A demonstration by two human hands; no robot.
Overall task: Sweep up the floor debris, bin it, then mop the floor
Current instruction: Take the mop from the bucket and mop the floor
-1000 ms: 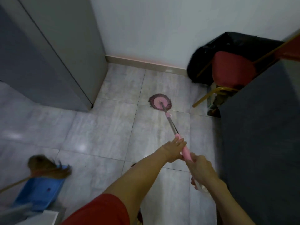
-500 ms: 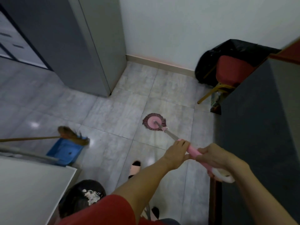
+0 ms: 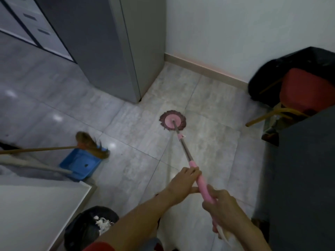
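Observation:
A round pink mop head lies flat on the grey tiled floor near the cabinet's corner. Its metal shaft rises toward me and ends in a pink handle. My left hand grips the handle's upper part. My right hand holds it lower, close to my body. A brown broom rests across a blue dustpan at the left. A black-lined bin with white debris inside stands at the bottom left.
A tall grey cabinet stands at the back left. A red chair with yellow legs and a black bag fill the right corner. A dark cabinet side walls the right. A white tabletop lies at bottom left.
The mop head was drawn back toward me, then pushed out again toward the cabinet corner. The view swung left, bringing the bin, white tabletop and more of the cabinet into view.

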